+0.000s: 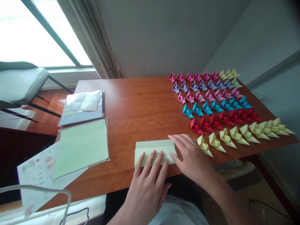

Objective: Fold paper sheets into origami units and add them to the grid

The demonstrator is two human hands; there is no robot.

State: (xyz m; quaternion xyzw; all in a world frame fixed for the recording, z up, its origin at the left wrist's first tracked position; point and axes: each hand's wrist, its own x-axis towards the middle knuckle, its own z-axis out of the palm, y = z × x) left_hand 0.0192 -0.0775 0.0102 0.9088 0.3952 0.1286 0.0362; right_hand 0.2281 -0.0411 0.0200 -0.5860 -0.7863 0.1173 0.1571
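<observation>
A folded sheet of pale green paper (154, 144) lies flat near the table's front edge, a fold line running along its length. My left hand (150, 178) rests on it with the fingers spread and pressing down. At the sheet's right end, my right hand (187, 153) has its fingers stretched out, thumb and fingertips touching the paper's edge. Just to the right stand folded yellow paper boats (215, 143) in a row.
Rows of red (214, 122), blue (207, 107), pink (200, 96), purple (194, 86) and magenta (189, 77) paper boats fill the table's right side. A green paper stack (82, 142) and a plastic-wrapped pack (82, 117) lie at left. A chair (23, 82) stands beyond.
</observation>
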